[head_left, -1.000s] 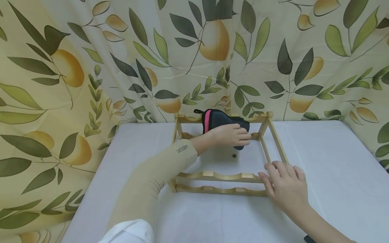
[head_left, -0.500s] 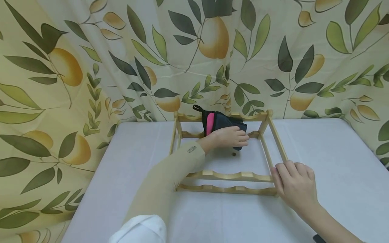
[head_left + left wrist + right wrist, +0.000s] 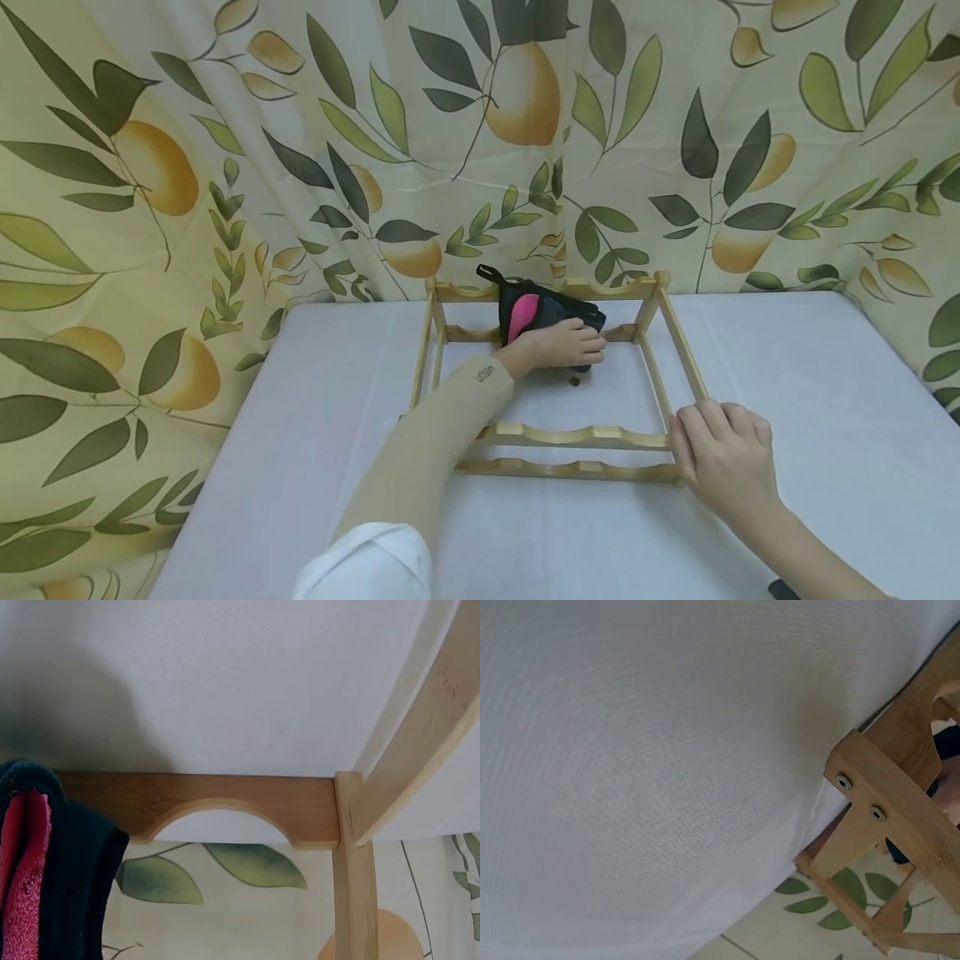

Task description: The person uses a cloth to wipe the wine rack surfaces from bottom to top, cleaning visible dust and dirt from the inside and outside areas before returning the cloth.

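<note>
Head view, held pouch (image 3: pixel 551 308), rack (image 3: pixel 592 436); "LetsSlim" sleeve (image 3: pixel 442 437)

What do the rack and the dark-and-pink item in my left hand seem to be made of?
The rack looks like wood or bamboo, smooth and low-sheen, with fine grain around its metal-looking screws. The dark item seems to be soft fabric: its pink part looks fuzzy, though I can't tell which fiber.

- Turned, with more pink showing: dark pouch (image 3: pixel 550 308).
- Drawn slightly leftward and nearer: left hand (image 3: pixel 562 343).
- Shifted right, around front corner of wooden rack (image 3: pixel 592 436): right hand (image 3: pixel 726 452).
</note>
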A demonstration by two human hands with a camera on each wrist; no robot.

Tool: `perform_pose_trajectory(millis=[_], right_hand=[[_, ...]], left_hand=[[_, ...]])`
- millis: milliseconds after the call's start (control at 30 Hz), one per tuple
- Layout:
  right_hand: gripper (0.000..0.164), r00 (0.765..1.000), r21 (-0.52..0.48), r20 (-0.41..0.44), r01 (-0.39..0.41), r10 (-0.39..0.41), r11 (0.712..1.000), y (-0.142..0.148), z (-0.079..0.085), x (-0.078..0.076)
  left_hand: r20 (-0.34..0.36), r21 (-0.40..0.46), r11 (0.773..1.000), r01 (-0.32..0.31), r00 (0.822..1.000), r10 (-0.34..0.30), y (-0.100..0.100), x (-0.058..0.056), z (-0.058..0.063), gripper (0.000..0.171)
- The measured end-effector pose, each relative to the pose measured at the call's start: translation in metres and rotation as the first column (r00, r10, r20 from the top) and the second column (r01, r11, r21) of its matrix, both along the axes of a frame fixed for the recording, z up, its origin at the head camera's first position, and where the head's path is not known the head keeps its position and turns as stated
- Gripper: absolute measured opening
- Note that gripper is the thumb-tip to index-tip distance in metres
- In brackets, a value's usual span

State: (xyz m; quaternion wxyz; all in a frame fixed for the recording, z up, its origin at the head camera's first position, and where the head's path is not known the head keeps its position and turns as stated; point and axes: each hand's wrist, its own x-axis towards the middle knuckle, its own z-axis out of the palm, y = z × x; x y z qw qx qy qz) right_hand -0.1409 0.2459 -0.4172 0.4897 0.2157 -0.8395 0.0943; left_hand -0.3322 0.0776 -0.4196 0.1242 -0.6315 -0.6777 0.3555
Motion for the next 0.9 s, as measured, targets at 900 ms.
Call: perform_pose_trajectory(millis=[900], right_hand=[[0.037,1.0,0.02,0.002,0.018,-0.018,1.0,0.001,0.0,0.001]], left_hand=[[-0.077,0.017,0.97,-0.244,0.967,0.244,0.002,-0.008,-0.021,0.042]])
